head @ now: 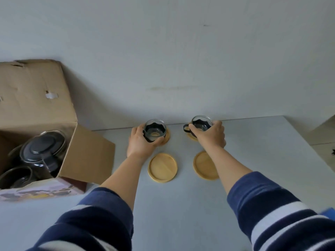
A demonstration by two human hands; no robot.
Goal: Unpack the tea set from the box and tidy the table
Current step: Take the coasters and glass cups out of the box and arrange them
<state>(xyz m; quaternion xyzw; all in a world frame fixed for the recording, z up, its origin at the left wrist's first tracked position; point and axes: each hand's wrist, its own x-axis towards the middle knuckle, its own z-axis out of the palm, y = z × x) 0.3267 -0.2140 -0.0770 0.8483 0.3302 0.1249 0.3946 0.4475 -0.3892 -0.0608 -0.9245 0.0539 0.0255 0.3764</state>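
Observation:
My left hand point(142, 142) grips a glass cup point(155, 130) with a black holder, which sits on a round wooden coaster point(166, 137) near the table's far edge. To the right, my right hand point(211, 134) holds a second glass cup point(201, 124) by its rim; its black handle points left and it stands over another wooden coaster point(191, 137), mostly hidden. Two bare wooden coasters point(162, 167) point(204, 164) lie closer to me. An open cardboard box point(36, 113) at the left holds a glass teapot point(42, 150) with a black lid and another cup point(17, 176).
The grey table point(181, 205) runs against a pale wall point(163, 60). The box's open flap point(90, 156) reaches toward my left arm. The table's right edge falls away past a dark object point(333, 151). A blue thing point(328, 212) peeks in at the right.

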